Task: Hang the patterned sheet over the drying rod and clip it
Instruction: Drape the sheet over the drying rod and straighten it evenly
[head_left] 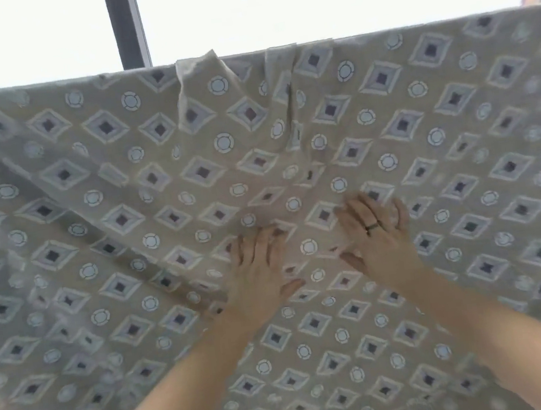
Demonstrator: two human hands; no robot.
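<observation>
Bare forearms (pixel 183 392), left hand (pixel 259 267) and ringed right hand (pixel 380 239) flat, fingers straight, pressing draped patterned sheet (pixel 124 188)

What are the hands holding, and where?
Nothing is gripped. The left hand and right hand lie flat with fingers spread, pressing on the middle of the hanging sheet.

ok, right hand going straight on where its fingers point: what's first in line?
Right hand lies flat on the patterned sheet; sliding up-left it would likely meet the bunched fold below the top edge first.
</observation>
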